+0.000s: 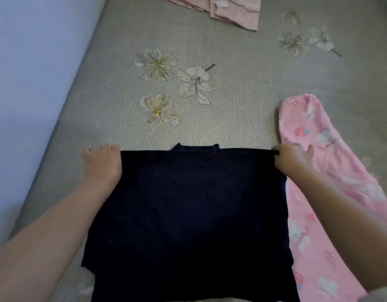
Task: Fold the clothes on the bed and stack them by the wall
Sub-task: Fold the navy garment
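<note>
A dark navy shirt lies spread flat on the grey bedsheet, filling the 6 o'clock half of the view, its collar just showing past a folded top edge. The left hand grips the fold's corner at 9 o'clock; its fingers curl under the cloth and the back of the hand faces up. The right hand pinches the opposite corner at 3 o'clock, fingertips curled over the edge, thumb raised. Both forearms run in from the bottom corners. Just beside the shirt, at 4 o'clock, lies a pink printed garment, partly under the right forearm. At 12 o'clock, well apart, a folded pale pink cloth rests on the sheet. A pale blue wall borders the bed from 9 to 11 o'clock. Flower prints dot the sheet at centre
</note>
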